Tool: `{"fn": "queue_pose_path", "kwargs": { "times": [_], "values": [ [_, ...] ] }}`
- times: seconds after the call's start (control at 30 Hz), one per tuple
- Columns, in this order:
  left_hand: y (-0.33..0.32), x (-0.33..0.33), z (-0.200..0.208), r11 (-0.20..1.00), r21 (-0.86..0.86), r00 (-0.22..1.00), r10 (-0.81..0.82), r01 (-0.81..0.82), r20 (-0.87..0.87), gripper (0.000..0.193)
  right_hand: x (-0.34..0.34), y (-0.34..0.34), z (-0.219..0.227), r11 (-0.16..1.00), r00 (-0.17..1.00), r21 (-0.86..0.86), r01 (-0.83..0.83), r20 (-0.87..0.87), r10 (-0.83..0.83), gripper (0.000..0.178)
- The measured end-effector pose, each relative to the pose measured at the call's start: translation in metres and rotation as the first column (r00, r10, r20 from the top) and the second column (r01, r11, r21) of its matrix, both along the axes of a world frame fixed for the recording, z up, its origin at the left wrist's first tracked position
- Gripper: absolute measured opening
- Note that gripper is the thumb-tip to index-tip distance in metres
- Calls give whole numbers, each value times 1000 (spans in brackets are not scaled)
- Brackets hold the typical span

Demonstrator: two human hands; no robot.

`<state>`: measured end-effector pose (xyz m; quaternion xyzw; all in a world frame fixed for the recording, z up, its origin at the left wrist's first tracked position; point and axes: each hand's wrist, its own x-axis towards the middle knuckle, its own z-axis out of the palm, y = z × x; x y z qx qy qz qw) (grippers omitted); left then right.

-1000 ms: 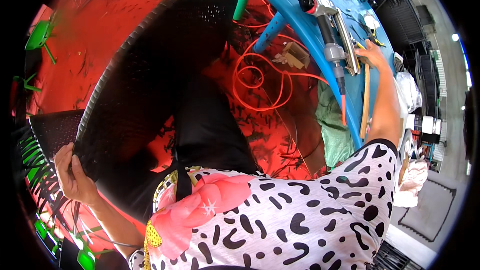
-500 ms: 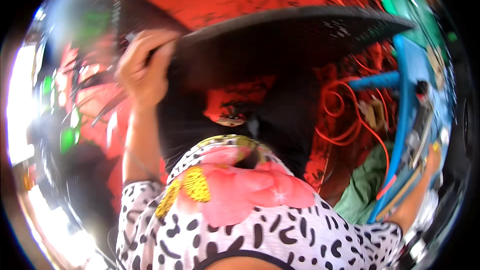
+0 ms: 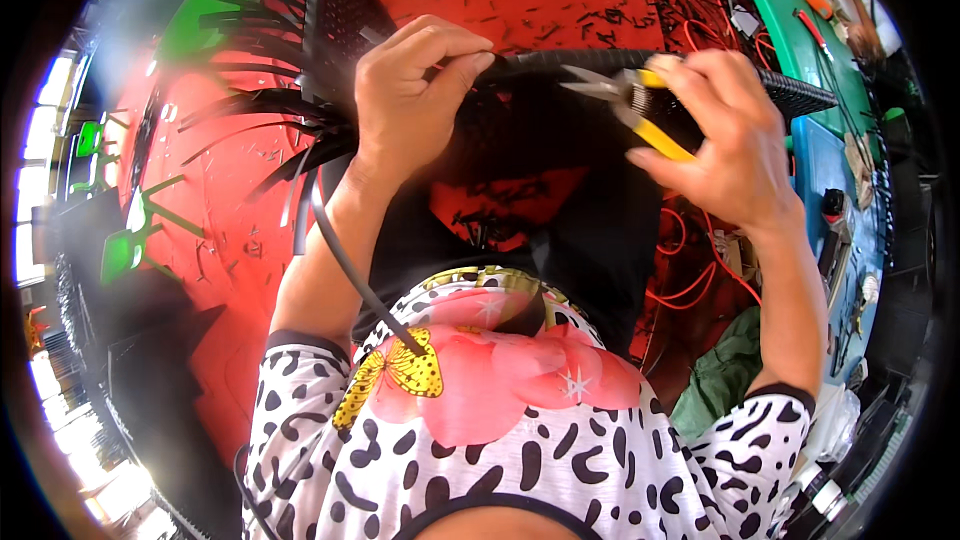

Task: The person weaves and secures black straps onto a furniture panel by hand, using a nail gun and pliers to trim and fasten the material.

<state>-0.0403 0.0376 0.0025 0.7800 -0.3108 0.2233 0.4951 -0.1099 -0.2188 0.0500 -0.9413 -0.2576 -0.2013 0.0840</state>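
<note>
A black woven panel [image 3: 690, 115] spans above my lap, its bound rim running left to right. Another woven section [image 3: 345, 15] stands up at its left, with several loose black strips [image 3: 250, 105] fanning out. My left hand [image 3: 415, 90] is closed, thumb and forefinger pinching at the panel's rim; what lies between the fingertips is mostly hidden. In my right hand [image 3: 730, 125] are snips [image 3: 632, 100] with yellow handles. Their blades are parted and point left toward the left fingertips, along the rim. One long dark strip [image 3: 350, 265] hangs down past my left forearm onto my shirt.
Dark scraps lie over the red floor [image 3: 530, 0]. On the right, a blue stool or table [image 3: 815, 160] carries tools beside a green table [image 3: 775, 0]. An orange hose [image 3: 710, 275] coils near a green cloth [image 3: 720, 370]. Green chair-like things [image 3: 125, 252] stand left.
My right hand has come from the blue surface at the right up to the panel, now holding the snips. The left hand has moved right along the rim, and the woven piece has shifted.
</note>
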Motion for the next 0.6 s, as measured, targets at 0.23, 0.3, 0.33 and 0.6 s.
{"fn": "queue_pose_path", "kwargs": {
  "times": [0.23, 0.3, 0.33, 0.6],
  "values": [
    [-8, -3, -3, 999, -33, 999, -36, 36, 10, 9, 33, 22, -5, 991, 1000, -134, 3, -6, -4, 53],
    [-9, 2, -2, 1000, 32, 997, -3, 0, 77, 9, 39, 25, -1, 986, 999, -166, -9, -36, 4, 52],
    [-12, 6, -7, 997, 70, 994, 5, -13, 109, 9, 37, 27, 4, 983, 998, -183, 1, -68, -14, 52],
    [-11, -3, -22, 999, 33, 994, 36, -39, 104, 10, 45, 41, 3, 978, 981, -201, -58, -194, 19, 51]
  ]
}}
